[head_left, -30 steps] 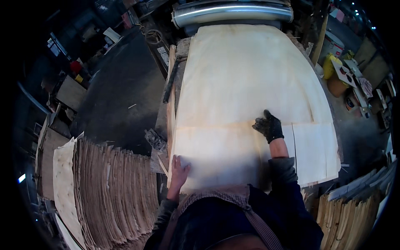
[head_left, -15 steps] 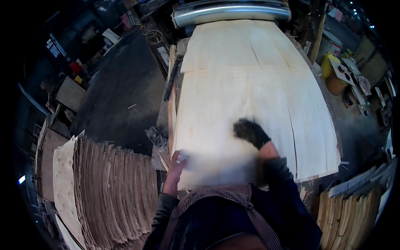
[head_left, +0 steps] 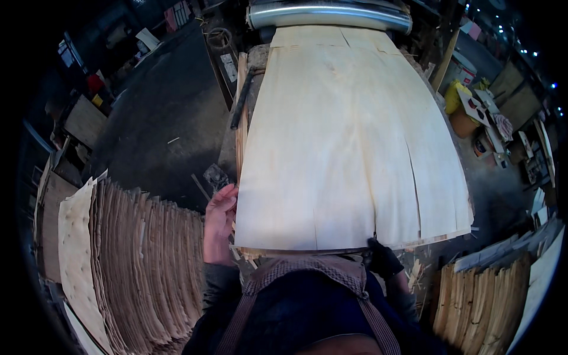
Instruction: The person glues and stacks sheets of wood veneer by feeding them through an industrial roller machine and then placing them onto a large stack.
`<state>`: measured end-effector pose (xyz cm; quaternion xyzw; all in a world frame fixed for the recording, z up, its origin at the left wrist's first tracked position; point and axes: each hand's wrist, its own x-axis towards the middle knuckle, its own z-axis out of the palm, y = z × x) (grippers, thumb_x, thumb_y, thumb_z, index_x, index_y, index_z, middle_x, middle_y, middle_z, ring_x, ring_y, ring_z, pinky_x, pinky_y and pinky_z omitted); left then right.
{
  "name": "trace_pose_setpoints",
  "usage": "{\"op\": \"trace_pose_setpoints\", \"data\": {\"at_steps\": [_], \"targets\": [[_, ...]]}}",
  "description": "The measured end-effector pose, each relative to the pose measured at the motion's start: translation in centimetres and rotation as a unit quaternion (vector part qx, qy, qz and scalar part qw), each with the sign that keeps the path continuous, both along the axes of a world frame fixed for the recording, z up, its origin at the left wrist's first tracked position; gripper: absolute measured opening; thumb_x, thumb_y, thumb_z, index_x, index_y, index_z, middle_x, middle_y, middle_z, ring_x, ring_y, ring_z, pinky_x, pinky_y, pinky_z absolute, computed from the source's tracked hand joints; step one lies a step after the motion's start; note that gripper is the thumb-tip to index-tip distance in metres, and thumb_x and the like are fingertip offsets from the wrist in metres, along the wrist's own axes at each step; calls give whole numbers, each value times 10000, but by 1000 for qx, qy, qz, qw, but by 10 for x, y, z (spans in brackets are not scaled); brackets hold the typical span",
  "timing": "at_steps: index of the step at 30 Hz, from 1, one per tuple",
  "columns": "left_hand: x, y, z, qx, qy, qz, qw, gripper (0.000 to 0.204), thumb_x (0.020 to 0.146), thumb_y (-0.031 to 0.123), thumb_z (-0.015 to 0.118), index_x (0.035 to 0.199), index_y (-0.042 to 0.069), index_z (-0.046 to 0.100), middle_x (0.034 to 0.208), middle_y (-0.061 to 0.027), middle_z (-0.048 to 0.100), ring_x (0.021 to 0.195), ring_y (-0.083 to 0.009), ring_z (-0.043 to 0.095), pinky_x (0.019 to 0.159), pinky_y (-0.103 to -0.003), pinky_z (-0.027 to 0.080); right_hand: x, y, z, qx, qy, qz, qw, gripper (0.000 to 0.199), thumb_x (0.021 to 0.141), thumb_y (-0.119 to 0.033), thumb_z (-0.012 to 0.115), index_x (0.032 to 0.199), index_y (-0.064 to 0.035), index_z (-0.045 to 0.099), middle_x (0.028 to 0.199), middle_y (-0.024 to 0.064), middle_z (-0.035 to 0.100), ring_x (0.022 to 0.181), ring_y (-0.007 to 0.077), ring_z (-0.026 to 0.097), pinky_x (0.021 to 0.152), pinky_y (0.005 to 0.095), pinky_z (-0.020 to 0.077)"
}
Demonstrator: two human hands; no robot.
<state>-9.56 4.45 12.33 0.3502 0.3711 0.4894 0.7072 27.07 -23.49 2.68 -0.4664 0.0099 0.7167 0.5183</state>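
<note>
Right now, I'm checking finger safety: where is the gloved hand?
In the head view, the gloved right hand is low, right of centre, at the near edge of the pale wood sheet.

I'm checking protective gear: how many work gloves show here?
1: a dark glove on the right hand, at the near edge of the pale wood sheet. The left hand, beside its left edge, is bare. Others could be hidden in the shadows.

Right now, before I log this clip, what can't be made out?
Head view:
Gloved right hand: dark against shadow, so any grip on the top sheet is unclear.
Left hand: slightly blurred; contact with the sheet's left edge cannot be told.
Left stack and right stack: lower ends cut off by the picture's bottom edge.
</note>
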Motion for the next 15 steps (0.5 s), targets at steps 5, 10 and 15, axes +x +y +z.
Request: {"op": "trace_pose_setpoints", "data": {"at_steps": [5, 10, 15], "targets": [[-1, 3, 5, -4, 38, 14, 999, 295, 854, 3, 503, 1147, 8, 536, 1101, -146, 606, 990, -241, 594, 862, -354, 478, 7, -8, -7, 110, -373, 25, 921, 279, 781, -256, 683, 922, -33, 592, 720, 92, 634, 628, 194, 634, 527, 317, 503], [8, 9, -43, 30, 230, 47, 972, 389, 851, 62, 544, 1227, -5, 470, 1124, -118, 588, 1018, -216, 569, 886, -323, 443, 17, 35, 19, 35, -383, 3, 923, 248, 842, -247, 606, 942, -20, 597, 725, 85, 623, 622, 179, 607, 520, 296, 480], [21, -6, -106, 151, 538, -30, 829, 617, 780, 211, 643, 1269, -73, 394, 1271, -255, 442, 1177, -357, 440, 979, -394, 361, 61, 149, 30, 167, -12, -86, 982, 333, 878, -342, 566, 856, -11, 607, 760, 102, 624, 677, 227, 604, 627, 370, 508]]}}
